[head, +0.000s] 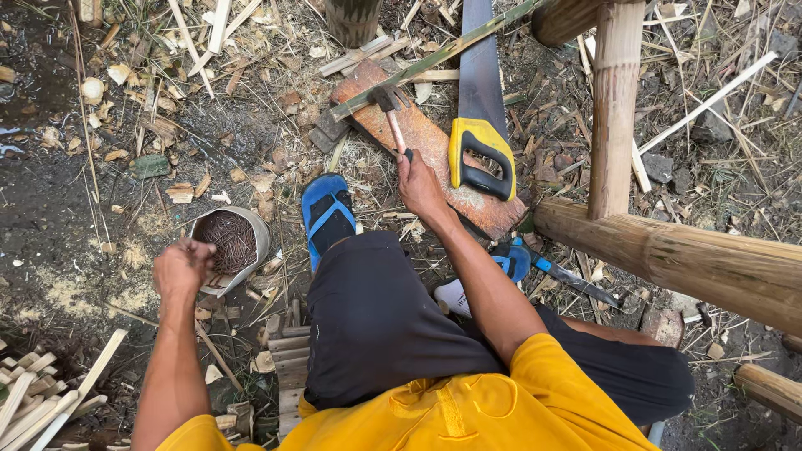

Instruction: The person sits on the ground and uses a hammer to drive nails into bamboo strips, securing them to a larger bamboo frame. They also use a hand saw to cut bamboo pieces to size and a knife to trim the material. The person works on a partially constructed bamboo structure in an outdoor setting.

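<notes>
Seated worker in yellow and black

The person wears a bright yellow short-sleeved shirt with stitched seams, black knee-length shorts, and blue sandals with black straps and a paler sole edge; both forearms are bare, with no gloves, watch or rings showing on the left hand or right hand.

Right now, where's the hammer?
In the head view, the hammer is upper centre, its handle held in the right hand, its head over the reddish plank, just left of the yellow-handled saw.
</notes>
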